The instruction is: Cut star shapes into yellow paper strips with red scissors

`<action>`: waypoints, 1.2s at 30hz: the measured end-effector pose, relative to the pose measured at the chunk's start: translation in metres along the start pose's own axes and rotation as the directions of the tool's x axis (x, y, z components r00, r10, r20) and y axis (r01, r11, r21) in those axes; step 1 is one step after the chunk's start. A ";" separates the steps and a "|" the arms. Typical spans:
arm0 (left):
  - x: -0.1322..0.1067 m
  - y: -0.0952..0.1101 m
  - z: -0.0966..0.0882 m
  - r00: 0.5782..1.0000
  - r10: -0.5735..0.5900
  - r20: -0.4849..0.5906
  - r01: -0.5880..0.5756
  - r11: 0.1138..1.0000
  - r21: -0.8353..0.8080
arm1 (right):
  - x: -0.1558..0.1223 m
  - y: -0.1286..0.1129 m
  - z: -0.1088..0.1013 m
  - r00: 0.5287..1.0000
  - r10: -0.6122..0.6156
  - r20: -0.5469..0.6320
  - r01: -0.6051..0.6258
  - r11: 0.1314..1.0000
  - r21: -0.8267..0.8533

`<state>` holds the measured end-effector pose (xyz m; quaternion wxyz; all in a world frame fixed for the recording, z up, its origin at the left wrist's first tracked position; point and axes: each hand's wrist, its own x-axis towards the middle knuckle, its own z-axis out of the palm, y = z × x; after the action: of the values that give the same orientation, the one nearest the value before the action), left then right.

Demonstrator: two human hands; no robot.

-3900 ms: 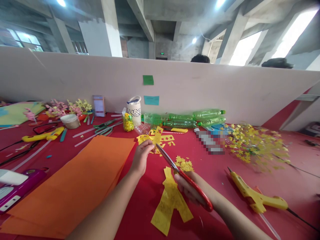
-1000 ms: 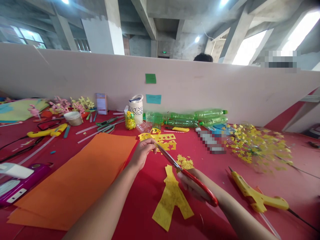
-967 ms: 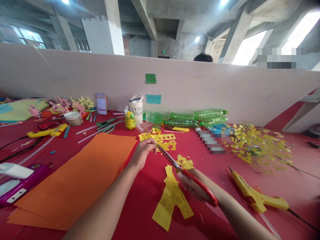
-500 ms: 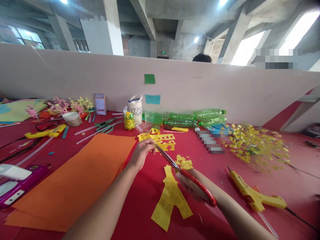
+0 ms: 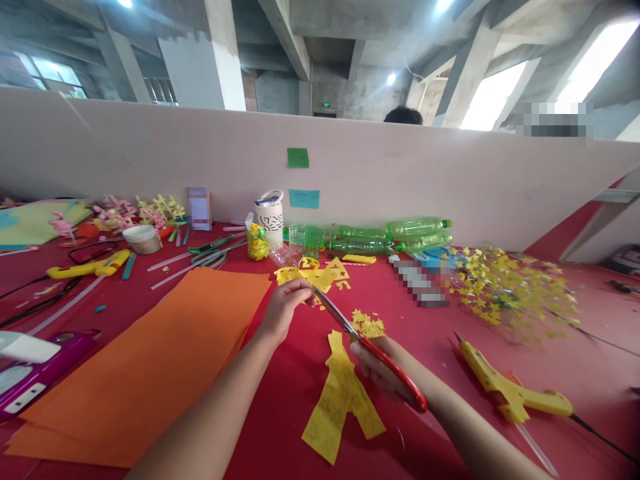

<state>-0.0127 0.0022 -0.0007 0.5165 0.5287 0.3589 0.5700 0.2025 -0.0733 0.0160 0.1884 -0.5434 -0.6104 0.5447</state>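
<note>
My right hand (image 5: 387, 363) is wrapped round the red handles of a pair of scissors (image 5: 334, 308). Their blades point up and left, with the tips right at the fingers of my left hand (image 5: 287, 303). That hand is pinched closed on a piece of yellow paper (image 5: 323, 277), partly hidden by the fingers and overlapping scraps behind it. Beside the blades lies a small heap of cut yellow stars (image 5: 367, 323). Nearer to me, overlapping yellow paper strips (image 5: 333, 393) with drawn star outlines rest on the red table.
Orange sheets (image 5: 165, 360) lie to the left, near a purple power strip (image 5: 50, 367). A yellow glue gun (image 5: 510, 387) sits on the right, below a spray of yellow stars (image 5: 500, 287). Green plastic bottles (image 5: 367, 239) and a white cup (image 5: 270, 223) stand or lie along the partition (image 5: 225, 153).
The yellow paper by my left hand has shifted and now covers part of the star-cut scraps behind. Both hands and the scissors stay almost in place.
</note>
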 end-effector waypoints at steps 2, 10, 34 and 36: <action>-0.001 0.001 0.002 1.000 0.008 0.000 -0.008 1.000 0.018 | 0.000 0.000 0.001 1.000 -0.008 -0.003 0.008 1.000 0.009; -0.005 0.004 0.008 0.996 0.085 -0.033 -0.080 0.988 0.130 | -0.003 0.000 0.001 0.998 -0.053 0.045 0.052 0.998 0.044; -0.003 -0.001 0.005 0.991 0.121 -0.053 -0.116 0.989 0.095 | -0.004 -0.008 0.002 0.999 -0.032 -0.023 0.032 0.999 -0.023; -0.003 -0.002 0.005 0.994 0.094 -0.055 -0.090 0.993 0.074 | -0.003 -0.009 0.003 0.999 -0.032 -0.034 0.032 0.999 -0.018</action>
<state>-0.0077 -0.0014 -0.0022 0.4595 0.5460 0.3693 0.5953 0.1975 -0.0760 0.0240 0.2026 -0.5444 -0.6205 0.5268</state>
